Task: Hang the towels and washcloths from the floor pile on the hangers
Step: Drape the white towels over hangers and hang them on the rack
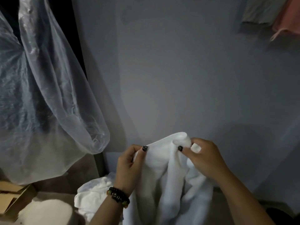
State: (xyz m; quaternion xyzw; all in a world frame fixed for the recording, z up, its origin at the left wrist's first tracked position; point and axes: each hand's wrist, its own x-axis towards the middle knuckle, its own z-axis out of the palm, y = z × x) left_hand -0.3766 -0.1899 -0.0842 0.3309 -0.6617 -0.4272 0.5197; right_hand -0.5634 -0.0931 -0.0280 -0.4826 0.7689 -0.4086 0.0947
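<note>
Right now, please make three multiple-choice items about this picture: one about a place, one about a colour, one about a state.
1. Where does the clear plastic bag hang?
A. at the left of the view
B. at the right of the view
C. behind the pink cloth

2. What colour is the towel in the hands?
A. pink
B. white
C. grey

3. How is the towel held?
A. one hand only
B. both hands pinch its top edge
C. it lies flat on the floor, untouched

Answers:
1 A: the bag fills the left side, while the pink cloth hangs at the upper right.
2 B: the cloth is plainly white.
3 B: the left hand and the right hand each pinch the upper edge, and the rest hangs down.
</note>
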